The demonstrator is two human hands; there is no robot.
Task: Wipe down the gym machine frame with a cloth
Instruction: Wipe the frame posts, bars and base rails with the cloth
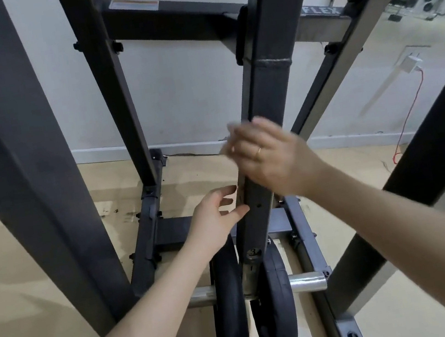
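The gym machine frame is dark steel. Its central upright (267, 86) runs from the top of the view down between two weight plates. My right hand (268, 155) is wrapped over the upright at mid height and is blurred by motion. A small pale grey bit of cloth (226, 146) shows at its fingertips on the upright's left edge. Lower down, my left hand (214, 221) is at the upright's left side with fingers apart and the thumb touching the steel. It holds nothing.
Two black weight plates (273, 305) hang on a chrome bar (307, 282) below my hands. A thick dark post (9, 142) stands close on the left, a slanted one (417, 168) on the right. A red cable (410, 117) hangs from a wall socket.
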